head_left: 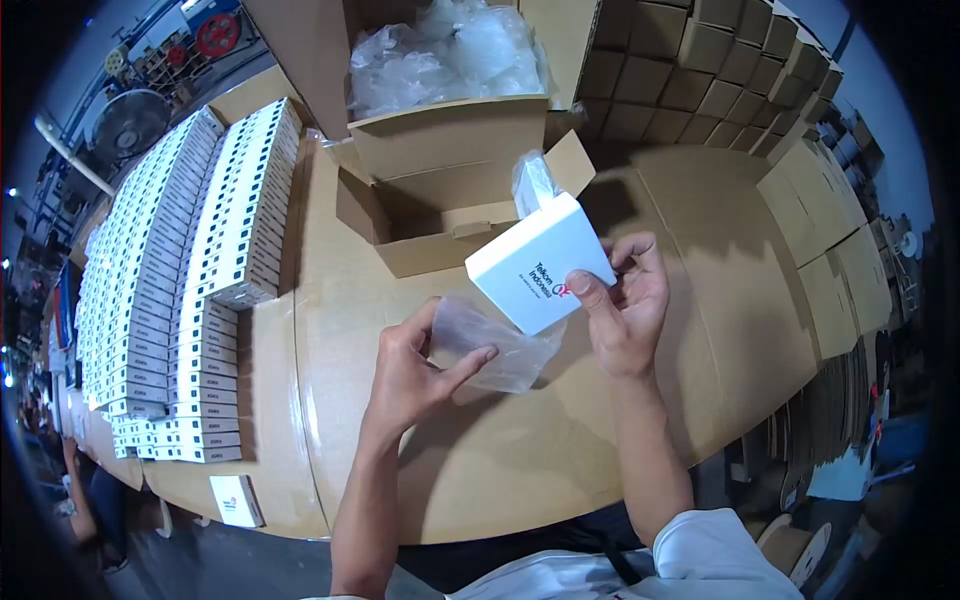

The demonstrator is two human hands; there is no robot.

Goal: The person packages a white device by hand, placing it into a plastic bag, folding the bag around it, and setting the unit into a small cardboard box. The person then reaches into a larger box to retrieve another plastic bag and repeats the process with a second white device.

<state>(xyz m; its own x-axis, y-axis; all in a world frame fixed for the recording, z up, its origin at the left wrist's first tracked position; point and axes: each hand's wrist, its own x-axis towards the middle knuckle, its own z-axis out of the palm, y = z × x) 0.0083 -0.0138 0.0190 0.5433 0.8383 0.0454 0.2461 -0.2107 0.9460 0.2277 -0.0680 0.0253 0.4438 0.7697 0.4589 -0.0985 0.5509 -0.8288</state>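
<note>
My right hand (630,300) grips a white box (540,265) printed "Telkom Indonesia", thumb on its printed face and fingers behind its right edge. The box is tilted above the table. Lower left of it, my left hand (415,365) pinches a clear plastic bag (495,350) between thumb and fingers; the bag reaches under the box's lower corner. Behind the white box stands an open brown carton (420,255), its flaps spread. A piece of clear plastic (533,182) shows at the carton's right side, just above the white box.
Long rows of small white boxes (205,260) fill the table's left side, with a single white box (236,500) near the front edge. A large carton of plastic bags (450,60) stands behind. Brown boxes (690,75) are stacked back right, flat-sided cartons (825,235) at the right.
</note>
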